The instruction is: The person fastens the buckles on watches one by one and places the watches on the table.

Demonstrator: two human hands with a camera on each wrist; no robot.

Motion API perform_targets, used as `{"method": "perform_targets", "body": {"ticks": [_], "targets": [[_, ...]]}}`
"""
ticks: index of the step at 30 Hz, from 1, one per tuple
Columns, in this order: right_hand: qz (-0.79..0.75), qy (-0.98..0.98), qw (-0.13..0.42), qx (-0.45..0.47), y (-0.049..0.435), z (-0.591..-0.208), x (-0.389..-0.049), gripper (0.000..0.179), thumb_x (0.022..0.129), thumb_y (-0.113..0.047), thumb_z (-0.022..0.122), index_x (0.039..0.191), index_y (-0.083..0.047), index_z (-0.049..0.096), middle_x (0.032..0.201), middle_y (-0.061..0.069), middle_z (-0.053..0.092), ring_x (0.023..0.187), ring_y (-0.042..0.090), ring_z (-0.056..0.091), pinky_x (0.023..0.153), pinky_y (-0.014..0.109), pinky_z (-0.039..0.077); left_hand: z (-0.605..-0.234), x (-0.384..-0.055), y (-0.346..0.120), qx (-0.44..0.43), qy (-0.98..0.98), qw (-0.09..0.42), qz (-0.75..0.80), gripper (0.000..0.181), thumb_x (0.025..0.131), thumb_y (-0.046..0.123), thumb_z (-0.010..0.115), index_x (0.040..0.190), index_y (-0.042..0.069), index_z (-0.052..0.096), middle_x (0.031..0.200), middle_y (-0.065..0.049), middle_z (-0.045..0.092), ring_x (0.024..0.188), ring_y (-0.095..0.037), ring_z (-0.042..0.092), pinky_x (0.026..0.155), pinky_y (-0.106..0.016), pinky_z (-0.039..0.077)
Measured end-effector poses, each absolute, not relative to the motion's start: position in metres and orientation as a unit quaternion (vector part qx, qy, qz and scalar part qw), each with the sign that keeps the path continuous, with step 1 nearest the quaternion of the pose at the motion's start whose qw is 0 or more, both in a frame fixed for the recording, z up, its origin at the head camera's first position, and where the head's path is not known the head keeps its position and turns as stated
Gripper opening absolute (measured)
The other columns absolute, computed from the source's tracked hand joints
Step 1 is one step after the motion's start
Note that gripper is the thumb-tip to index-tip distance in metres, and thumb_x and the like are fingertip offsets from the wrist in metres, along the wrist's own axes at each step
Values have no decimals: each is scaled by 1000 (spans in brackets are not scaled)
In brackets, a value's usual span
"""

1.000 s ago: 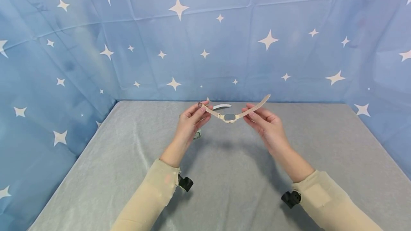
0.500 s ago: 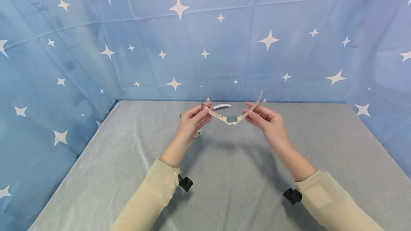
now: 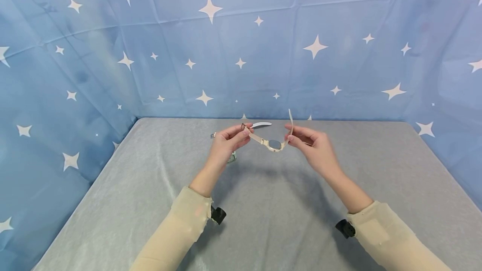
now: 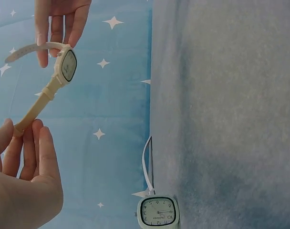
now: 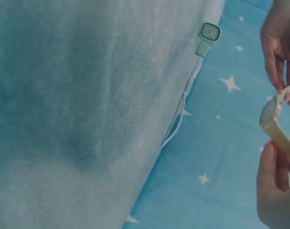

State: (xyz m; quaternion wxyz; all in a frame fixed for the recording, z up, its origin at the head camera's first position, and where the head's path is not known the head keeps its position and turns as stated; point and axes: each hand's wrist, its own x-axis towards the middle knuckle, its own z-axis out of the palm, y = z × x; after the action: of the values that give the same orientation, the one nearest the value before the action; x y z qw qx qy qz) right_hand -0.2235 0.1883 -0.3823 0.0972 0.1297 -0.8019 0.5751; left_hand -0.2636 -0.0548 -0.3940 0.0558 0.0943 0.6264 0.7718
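Note:
A cream wristwatch point(image 3: 275, 144) with a rounded-square dial hangs between the two hands, raised above the table. My left hand point(image 3: 222, 143) pinches the strap near its buckle point(image 3: 243, 126). My right hand point(image 3: 314, 147) pinches the other strap half, whose free end point(image 3: 290, 116) sticks up above the fingers. In the left wrist view the held watch's dial point(image 4: 68, 65) faces sideways, its strap running down to the left fingers. The right wrist view catches the watch's case point(image 5: 269, 110) from the side at the right edge.
A grey cloth covers the table point(image 3: 278, 221). Behind my left hand lie a white watch strap point(image 3: 261, 124) and a pale green watch case point(image 3: 231, 158), partly hidden. A blue star-patterned curtain point(image 3: 263, 45) rises behind the table's far edge.
The right hand has turned the strap's free end from slanting right to nearly upright, bending the band. The watch case has dropped slightly and shifted right; the left hand moved slightly right.

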Motion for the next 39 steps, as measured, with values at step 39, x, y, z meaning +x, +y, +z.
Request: {"method": "perform_targets", "body": {"ticks": [39], "targets": [[264,-927,134,229,180,-380,-218,29,90,-7,72,119,-4,72,103,12,69,86,23,72,75,38,61,-394,-254,-44,169,792,-12,586,27,92,19,72,117,8,74,115,-10,75,103,-22,71,85,-29,57]]}}
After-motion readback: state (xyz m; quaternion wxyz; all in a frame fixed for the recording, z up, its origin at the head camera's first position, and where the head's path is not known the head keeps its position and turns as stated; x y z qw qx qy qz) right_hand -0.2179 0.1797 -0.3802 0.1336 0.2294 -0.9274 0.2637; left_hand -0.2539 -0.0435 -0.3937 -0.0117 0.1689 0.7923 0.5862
